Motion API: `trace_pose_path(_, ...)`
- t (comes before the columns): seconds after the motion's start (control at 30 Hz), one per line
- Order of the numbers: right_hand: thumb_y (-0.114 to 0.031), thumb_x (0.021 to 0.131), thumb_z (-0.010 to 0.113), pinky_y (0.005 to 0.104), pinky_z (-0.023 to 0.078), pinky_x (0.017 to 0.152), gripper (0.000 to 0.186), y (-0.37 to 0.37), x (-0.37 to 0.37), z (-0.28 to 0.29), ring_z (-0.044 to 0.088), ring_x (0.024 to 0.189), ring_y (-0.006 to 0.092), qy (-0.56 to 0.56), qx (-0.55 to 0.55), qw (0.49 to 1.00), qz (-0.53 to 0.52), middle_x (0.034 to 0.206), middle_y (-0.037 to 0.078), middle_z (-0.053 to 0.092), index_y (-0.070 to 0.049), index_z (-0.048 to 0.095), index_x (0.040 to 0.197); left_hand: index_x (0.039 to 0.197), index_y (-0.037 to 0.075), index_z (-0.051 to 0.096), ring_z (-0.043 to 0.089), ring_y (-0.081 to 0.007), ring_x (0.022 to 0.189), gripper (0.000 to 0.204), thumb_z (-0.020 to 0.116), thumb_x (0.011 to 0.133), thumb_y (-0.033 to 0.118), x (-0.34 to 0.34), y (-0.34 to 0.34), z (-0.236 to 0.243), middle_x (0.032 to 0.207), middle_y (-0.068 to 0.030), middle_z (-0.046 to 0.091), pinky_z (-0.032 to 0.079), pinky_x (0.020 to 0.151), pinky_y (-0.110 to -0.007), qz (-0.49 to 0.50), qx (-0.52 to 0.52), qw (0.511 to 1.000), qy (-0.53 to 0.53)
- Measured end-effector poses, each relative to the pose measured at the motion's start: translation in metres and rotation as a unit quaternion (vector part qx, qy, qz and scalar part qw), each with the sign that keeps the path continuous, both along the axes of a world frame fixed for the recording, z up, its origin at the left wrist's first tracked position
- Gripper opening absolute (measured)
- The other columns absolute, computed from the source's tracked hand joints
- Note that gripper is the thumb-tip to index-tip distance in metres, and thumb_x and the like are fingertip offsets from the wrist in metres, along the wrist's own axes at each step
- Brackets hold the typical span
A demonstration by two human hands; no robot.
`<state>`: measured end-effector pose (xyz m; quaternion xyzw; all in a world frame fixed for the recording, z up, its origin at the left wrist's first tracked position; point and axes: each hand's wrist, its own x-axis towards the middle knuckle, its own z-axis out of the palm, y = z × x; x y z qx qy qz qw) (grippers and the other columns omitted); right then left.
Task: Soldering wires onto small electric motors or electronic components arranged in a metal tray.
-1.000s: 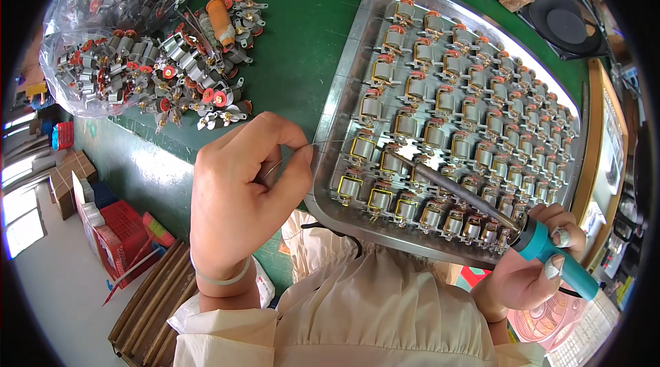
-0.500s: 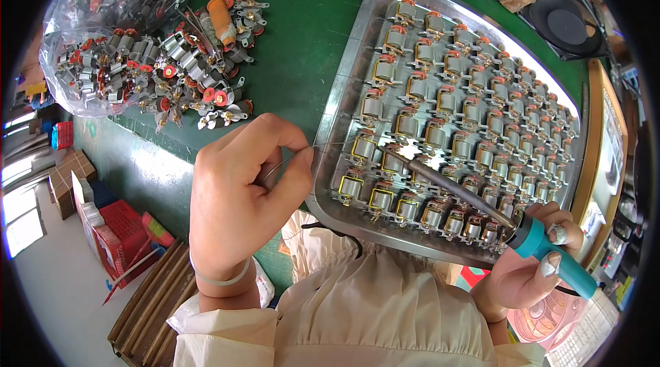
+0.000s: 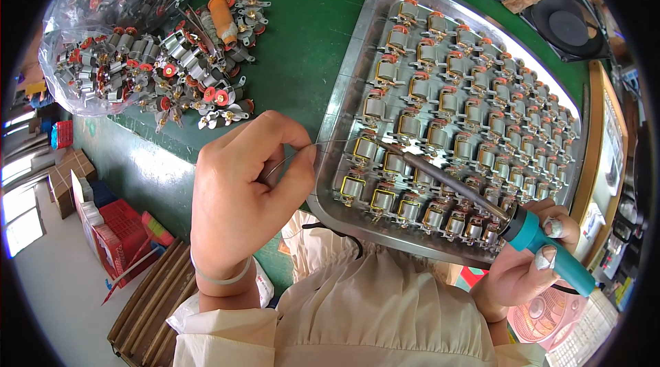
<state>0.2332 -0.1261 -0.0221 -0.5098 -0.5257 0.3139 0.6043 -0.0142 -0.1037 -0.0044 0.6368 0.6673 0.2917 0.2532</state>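
My left hand (image 3: pixel 240 195) pinches a thin solder wire (image 3: pixel 323 144) whose free end reaches over the near left part of a metal tray (image 3: pixel 340 95). My right hand (image 3: pixel 529 264) grips the teal handle of a soldering iron (image 3: pixel 474 198). The iron's tip rests among the small motor parts (image 3: pixel 364 149) in the tray's near rows, close to the wire's end. The tray holds several rows of these small wound motor parts with orange and yellow ends.
A pile of loose motor parts (image 3: pixel 185 71) lies on the green table (image 3: pixel 302 44), spilling from a clear plastic bag (image 3: pixel 103 30) at far left. Two black fans (image 3: pixel 570 23) sit at the far right. Red crates (image 3: pixel 113 226) stand on the floor below left.
The soldering iron's tip has shifted slightly left along the near rows of the tray. My left hand with the wire has stayed almost in place.
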Motion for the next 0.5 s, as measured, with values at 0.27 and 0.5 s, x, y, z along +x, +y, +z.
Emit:
trace_pose_path(0.27, -0.032, 0.072, 0.055, 0.0274, 0.035, 0.054, 0.032, 0.0006, -0.0009, -0.0020, 0.041, 0.061, 0.0184, 0.001, -0.006, 1.000, -0.002, 0.066, 0.007, 0.038, -0.004, 0.041, 0.080, 0.065, 0.002, 0.050, 0.028, -0.0083, 0.036, 0.009, 0.057, 0.061, -0.002, -0.0019, 0.0016, -0.0012, 0.044, -0.0020, 0.032, 0.022, 0.036, -0.023, -0.015, -0.011, 1.000, -0.002)
trace_pose_path(0.5, -0.031, 0.072, 0.055, 0.0274, 0.035, 0.055, 0.031, 0.0002, -0.0010, -0.0009, 0.040, 0.062, 0.0181, 0.006, -0.003, 1.000, 0.003, 0.067, 0.007, 0.038, -0.004, 0.041, 0.080, 0.065, 0.002, 0.050, 0.027, -0.0085, 0.036, 0.010, 0.057, 0.060, -0.002, -0.0023, 0.0008, -0.0005, 0.044, -0.0019, 0.031, 0.021, 0.037, -0.023, -0.011, -0.012, 1.000, -0.009)
